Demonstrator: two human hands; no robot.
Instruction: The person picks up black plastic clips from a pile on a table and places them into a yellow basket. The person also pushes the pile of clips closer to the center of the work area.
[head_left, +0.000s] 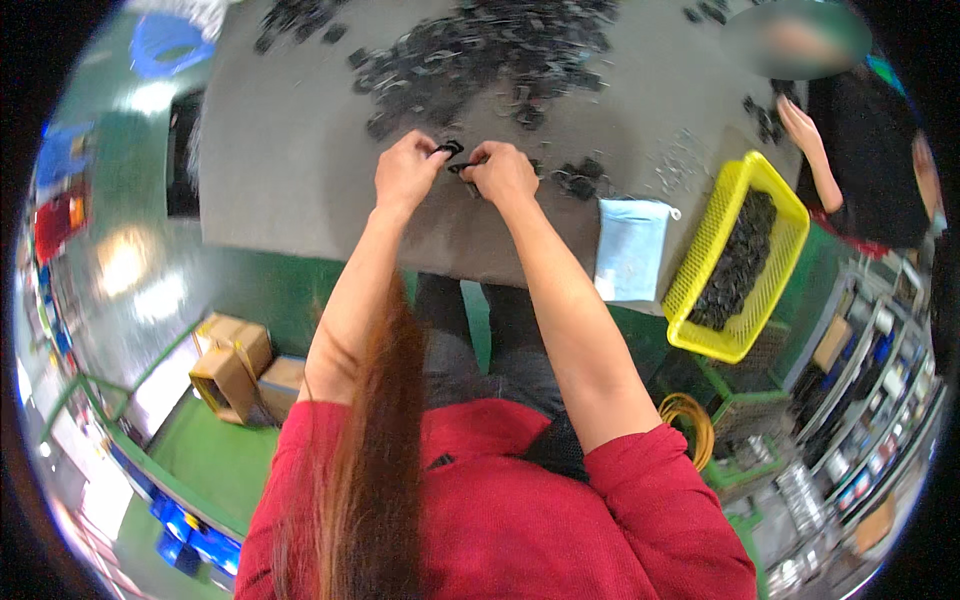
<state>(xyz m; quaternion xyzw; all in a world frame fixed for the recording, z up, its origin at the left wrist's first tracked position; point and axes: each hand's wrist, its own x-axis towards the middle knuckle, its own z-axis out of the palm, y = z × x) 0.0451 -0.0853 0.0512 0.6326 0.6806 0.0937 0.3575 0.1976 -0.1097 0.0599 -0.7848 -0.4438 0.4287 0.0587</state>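
Over the grey table [290,190], my left hand [405,172] pinches a small black part [449,149] between thumb and fingers. Close beside it, my right hand [505,174] is closed on another small black part [466,168]. The two parts are nearly tip to tip, and I cannot tell whether they touch. Beyond my hands spreads a large heap of small black parts [480,60], some with pale metal pieces among them. A smaller cluster of black parts [582,178] lies to the right of my right hand.
A light blue pouch [632,250] lies at the near right edge. Beside it, a yellow basket [678,290] holds many black parts. Thin metal pieces [680,160] are scattered past the pouch. A co-worker in black [865,150] works at the right. Cardboard boxes [232,365] stand lower left.
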